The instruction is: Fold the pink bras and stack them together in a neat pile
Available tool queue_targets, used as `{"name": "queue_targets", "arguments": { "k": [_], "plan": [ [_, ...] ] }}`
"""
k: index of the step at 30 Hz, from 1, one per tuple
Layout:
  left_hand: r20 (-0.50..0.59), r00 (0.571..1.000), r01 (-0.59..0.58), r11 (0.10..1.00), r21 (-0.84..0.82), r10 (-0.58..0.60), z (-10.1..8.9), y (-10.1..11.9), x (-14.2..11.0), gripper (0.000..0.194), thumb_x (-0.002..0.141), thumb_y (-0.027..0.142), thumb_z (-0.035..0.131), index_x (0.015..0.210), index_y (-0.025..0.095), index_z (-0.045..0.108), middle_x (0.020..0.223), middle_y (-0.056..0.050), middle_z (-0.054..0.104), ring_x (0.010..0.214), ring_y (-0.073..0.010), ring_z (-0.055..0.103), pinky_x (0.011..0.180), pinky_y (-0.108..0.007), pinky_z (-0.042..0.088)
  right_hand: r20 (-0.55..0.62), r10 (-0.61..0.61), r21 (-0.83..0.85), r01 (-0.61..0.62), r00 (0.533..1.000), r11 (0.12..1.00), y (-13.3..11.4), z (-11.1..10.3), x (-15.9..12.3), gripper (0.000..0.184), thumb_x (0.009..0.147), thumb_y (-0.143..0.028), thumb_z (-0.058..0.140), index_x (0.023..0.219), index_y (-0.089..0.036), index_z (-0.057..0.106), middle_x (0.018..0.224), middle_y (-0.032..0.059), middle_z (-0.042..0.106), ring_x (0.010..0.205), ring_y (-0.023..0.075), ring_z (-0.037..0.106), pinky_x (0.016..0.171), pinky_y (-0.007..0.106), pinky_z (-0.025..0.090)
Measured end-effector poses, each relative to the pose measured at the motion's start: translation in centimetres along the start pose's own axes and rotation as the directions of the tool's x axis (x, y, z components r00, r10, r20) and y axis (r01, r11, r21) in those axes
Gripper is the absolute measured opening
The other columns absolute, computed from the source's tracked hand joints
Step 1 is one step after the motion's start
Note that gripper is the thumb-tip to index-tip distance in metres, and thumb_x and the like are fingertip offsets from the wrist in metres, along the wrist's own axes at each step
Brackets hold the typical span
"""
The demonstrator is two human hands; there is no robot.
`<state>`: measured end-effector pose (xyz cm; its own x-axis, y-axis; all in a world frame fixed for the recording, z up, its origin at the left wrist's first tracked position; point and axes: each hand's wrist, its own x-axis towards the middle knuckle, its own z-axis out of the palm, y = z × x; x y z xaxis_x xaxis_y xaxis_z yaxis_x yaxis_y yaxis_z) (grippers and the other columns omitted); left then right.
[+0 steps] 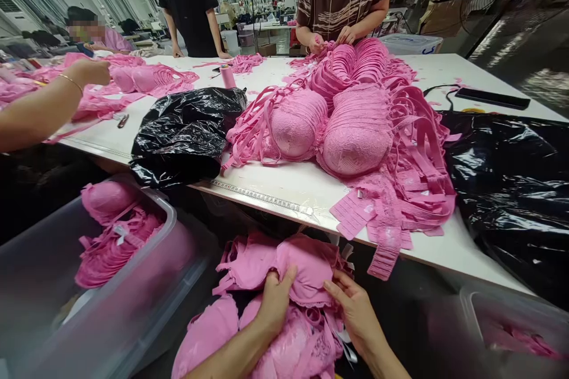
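Observation:
My left hand (pixel 276 299) grips the lower edge of a pink bra (pixel 306 275) near its middle, with the thumb lying on the inside of a cup. At the bra's right end, my right hand (pixel 353 305) pinches the edge between thumb and fingers. The bra's inner side faces me, below the table's front edge. Beneath it lie more pink bras (pixel 208 337) with lace and straps, partly covered by my forearms. On the table ahead, a long nested row of pink bras (pixel 355 130) stands with cups toward me, straps and hook bands spilling over the edge.
Black plastic bags (pixel 186 130) lie on the white table (pixel 267 174), another (pixel 511 189) at right. A measuring tape (pixel 258 194) runs along the edge. Clear bins (pixel 166 213) with bras stand below left and right. Across the table, a co-worker's hands (pixel 333 38) handle pink pieces; another person's arm (pixel 48 100) reaches in left.

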<state>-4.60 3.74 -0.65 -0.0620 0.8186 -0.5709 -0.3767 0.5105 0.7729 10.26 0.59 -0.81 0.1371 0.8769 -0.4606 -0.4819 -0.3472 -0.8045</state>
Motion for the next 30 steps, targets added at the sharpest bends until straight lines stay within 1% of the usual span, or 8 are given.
{"name": "queue_targets", "arguments": {
  "k": [5, 8, 10, 12, 16, 19, 23, 30],
  "plan": [
    [0.088, 0.996, 0.004, 0.998, 0.055, -0.009, -0.1, -0.2, -0.1, 0.046, 0.058, 0.033, 0.079, 0.095, 0.012, 0.061, 0.097, -0.012, 0.068, 0.099, -0.0277, 0.06, 0.092, -0.038, 0.042, 0.077, 0.018, -0.073, -0.012, 0.997, 0.997, 0.2, -0.5, -0.2, 0.042, 0.064, -0.04, 0.074, 0.099, -0.017, 0.068, 0.091, 0.0074, 0.071, 0.082, 0.0232, 0.066, 0.076, 0.035, 0.052],
    [0.051, 0.999, -0.02, 0.992, 0.122, 0.014, -0.3, -0.3, 0.1, 0.045, 0.058, 0.027, 0.078, 0.097, 0.011, 0.062, 0.098, -0.012, 0.068, 0.101, -0.0277, 0.058, 0.093, -0.035, 0.039, 0.104, -0.065, -0.343, 0.097, 0.993, 0.934, -0.4, -1.5, -0.6, 0.037, 0.067, -0.041, 0.07, 0.094, -0.016, 0.07, 0.091, 0.0087, 0.071, 0.086, 0.0252, 0.065, 0.077, 0.035, 0.052],
    [0.023, 0.999, -0.044, 0.99, 0.136, 0.041, -0.3, -0.3, 0.2, 0.045, 0.059, 0.025, 0.076, 0.099, 0.01, 0.062, 0.101, -0.012, 0.067, 0.103, -0.027, 0.057, 0.094, -0.034, 0.038, 0.033, -0.228, -0.571, 0.205, 0.973, 0.795, -1.0, -2.3, -0.9, 0.031, 0.068, -0.042, 0.068, 0.086, -0.017, 0.072, 0.091, 0.0095, 0.07, 0.081, 0.0245, 0.066, 0.073, 0.033, 0.054],
    [0.032, 0.998, -0.064, 0.989, 0.136, 0.06, -0.2, -0.1, 0.2, 0.044, 0.06, 0.023, 0.074, 0.101, 0.01, 0.062, 0.101, -0.012, 0.067, 0.102, -0.0266, 0.057, 0.094, -0.034, 0.038, 0.015, -0.429, -0.725, 0.305, 0.903, 0.617, -1.6, -2.6, -1.2, 0.026, 0.072, -0.041, 0.064, 0.082, -0.018, 0.071, 0.089, 0.0095, 0.069, 0.073, 0.0218, 0.066, 0.068, 0.03, 0.054],
    [0.112, 0.991, -0.092, 0.985, 0.145, 0.076, 0.1, 0.4, 0.0, 0.039, 0.061, 0.023, 0.071, 0.098, 0.012, 0.065, 0.093, -0.01, 0.069, 0.096, -0.0267, 0.059, 0.09, -0.035, 0.041, 0.281, -0.669, -0.802, 0.551, 0.688, 0.231, -2.7, -1.3, -1.5, 0.019, 0.084, -0.029, 0.051, 0.08, -0.02, 0.068, 0.084, 0.0075, 0.063, 0.073, 0.0178, 0.061, 0.065, 0.026, 0.051],
    [0.128, 0.988, -0.113, 0.978, 0.176, 0.091, 0.0, 0.6, -0.2, 0.034, 0.061, 0.022, 0.071, 0.093, 0.012, 0.065, 0.089, -0.009, 0.069, 0.093, -0.0262, 0.059, 0.087, -0.035, 0.042, 0.421, -0.679, -0.856, 0.51, 0.602, -0.079, -3.8, 0.4, -1.0, 0.021, 0.086, -0.023, 0.048, 0.081, -0.022, 0.068, 0.08, 0.0074, 0.058, 0.072, 0.0191, 0.054, 0.06, 0.028, 0.046],
    [0.111, 0.987, -0.138, 0.954, 0.265, 0.112, -0.2, 0.7, -0.3, 0.028, 0.059, 0.019, 0.069, 0.086, 0.012, 0.065, 0.089, -0.009, 0.067, 0.091, -0.0254, 0.058, 0.085, -0.034, 0.042, 0.497, -0.554, -0.861, 0.459, 0.668, -0.219, -4.6, 2.2, -0.2, 0.011, 0.08, -0.02, 0.058, 0.083, -0.023, 0.068, 0.09, 0.0084, 0.06, 0.082, 0.0228, 0.052, 0.064, 0.03, 0.044],
    [0.141, 0.988, -0.107, 0.942, 0.317, 0.065, -0.2, 1.3, -0.5, 0.026, 0.05, 0.008, 0.059, 0.075, 0.015, 0.064, 0.083, -0.005, 0.065, 0.087, -0.0236, 0.055, 0.079, -0.029, 0.041, 0.352, -0.227, -0.931, 0.365, 0.908, 0.012, -4.5, 3.5, 0.6, 0.021, 0.078, -0.02, 0.063, 0.098, -0.018, 0.064, 0.094, 0.0074, 0.064, 0.086, 0.022, 0.059, 0.073, 0.03, 0.043]
  ]
}}
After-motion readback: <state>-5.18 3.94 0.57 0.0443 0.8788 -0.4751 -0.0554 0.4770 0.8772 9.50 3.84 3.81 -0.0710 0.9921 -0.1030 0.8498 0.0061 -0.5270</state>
